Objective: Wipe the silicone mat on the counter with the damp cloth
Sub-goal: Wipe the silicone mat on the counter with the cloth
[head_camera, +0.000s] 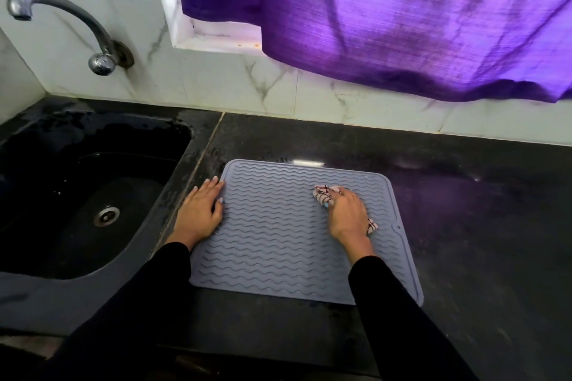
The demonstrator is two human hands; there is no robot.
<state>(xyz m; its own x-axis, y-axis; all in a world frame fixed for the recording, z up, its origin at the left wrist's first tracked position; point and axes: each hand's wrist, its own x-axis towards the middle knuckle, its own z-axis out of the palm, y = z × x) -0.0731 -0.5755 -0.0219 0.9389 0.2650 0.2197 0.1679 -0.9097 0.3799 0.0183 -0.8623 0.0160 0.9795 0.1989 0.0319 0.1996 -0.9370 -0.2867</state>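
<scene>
A grey silicone mat [278, 232] with wavy ridges lies flat on the black counter [464, 210]. My left hand [201, 210] rests flat on the mat's left edge, fingers straight, thumb on the mat. My right hand [348, 213] grips a small white cloth [323, 193] with dark stripes on the mat's upper right part. One end of the cloth sticks out past my fingers toward the back, another end shows by my wrist.
A black sink [77, 195] with a metal drain sits left of the mat. A chrome tap [62, 18] juts from the tiled wall above it. A purple curtain [402, 25] hangs over the counter's back right.
</scene>
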